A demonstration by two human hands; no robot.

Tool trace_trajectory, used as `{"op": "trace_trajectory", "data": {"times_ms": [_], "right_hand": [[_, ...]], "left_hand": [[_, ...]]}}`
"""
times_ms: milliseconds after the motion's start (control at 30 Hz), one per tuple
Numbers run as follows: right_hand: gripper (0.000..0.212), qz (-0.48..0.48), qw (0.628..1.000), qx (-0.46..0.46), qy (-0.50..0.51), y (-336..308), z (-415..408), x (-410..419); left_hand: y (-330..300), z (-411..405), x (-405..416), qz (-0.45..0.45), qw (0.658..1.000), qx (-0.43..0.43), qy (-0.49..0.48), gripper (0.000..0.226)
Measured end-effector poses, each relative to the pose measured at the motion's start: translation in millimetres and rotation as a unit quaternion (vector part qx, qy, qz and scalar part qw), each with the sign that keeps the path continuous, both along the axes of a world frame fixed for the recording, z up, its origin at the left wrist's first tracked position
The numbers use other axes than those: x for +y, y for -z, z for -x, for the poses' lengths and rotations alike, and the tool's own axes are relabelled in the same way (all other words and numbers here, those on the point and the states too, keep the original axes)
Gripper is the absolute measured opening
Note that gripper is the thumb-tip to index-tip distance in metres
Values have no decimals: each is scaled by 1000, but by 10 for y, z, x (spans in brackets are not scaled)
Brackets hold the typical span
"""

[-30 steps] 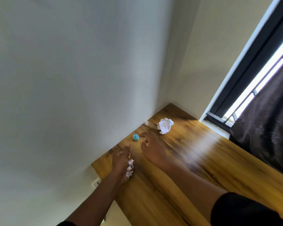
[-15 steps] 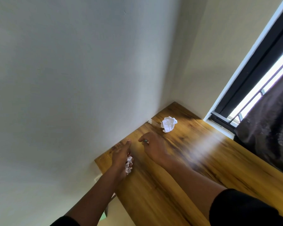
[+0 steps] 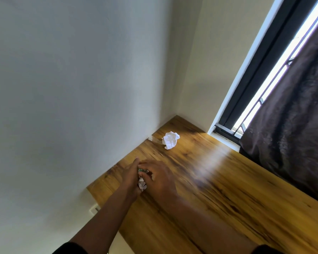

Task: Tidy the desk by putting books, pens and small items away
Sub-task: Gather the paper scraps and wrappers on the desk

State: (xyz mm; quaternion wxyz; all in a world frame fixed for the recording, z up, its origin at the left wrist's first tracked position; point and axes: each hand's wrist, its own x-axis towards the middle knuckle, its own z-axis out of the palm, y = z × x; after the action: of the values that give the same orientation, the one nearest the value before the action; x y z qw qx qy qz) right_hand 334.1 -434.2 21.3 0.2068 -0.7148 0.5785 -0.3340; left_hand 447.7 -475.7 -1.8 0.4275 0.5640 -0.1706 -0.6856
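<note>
My left hand point(image 3: 130, 176) holds a crumpled white paper wad point(image 3: 141, 184) near the left end of the wooden desk point(image 3: 228, 189). My right hand point(image 3: 159, 177) is pressed against it, fingers curled round a small teal ball point(image 3: 141, 170) that peeks out between both hands. Farther back, near the wall corner, lies a crumpled white paper point(image 3: 170, 140) with a small clear scrap point(image 3: 155, 139) beside it.
A white wall runs along the desk's left side and back. A dark curtain point(image 3: 292, 116) hangs over the window point(image 3: 264, 74) at the right. A white wall socket point(image 3: 95, 208) sits below the desk's left edge.
My right hand reached the teal ball by the wall, closed on it and drew back to meet my left hand, which kept its paper wad.
</note>
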Motion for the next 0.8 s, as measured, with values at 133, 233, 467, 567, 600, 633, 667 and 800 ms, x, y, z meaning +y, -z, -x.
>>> {"op": "trace_trajectory", "data": {"times_ms": [133,233,467,567,600,633,667,800], "right_hand": [[27,70,993,87,43,21,147,26],[29,43,992,111,31,261,122,-65],[21,-71,993,-69,66,60,118,-221],[56,-153,974,-169,19,-33,191,-358],[57,-155,977,-143,0,-36,238,-431],[55,-146,983,-110,-14,-33,294,-506],[54,-128,989,-69,-27,-38,352,-568],[62,-57,995,74,-46,1,494,-853]], "left_hand": [[-115,114,-26,1,1000,1,22,54],[-103,163,-18,16,999,-18,28,56],[-81,154,-53,27,999,-24,21,75],[-104,141,-129,26,999,-23,3,72],[-102,149,-152,29,999,-25,2,69],[-120,163,-168,28,999,-33,1,66],[-112,170,-190,22,999,-46,3,63],[-87,181,-309,-1,997,-72,-11,55]]}}
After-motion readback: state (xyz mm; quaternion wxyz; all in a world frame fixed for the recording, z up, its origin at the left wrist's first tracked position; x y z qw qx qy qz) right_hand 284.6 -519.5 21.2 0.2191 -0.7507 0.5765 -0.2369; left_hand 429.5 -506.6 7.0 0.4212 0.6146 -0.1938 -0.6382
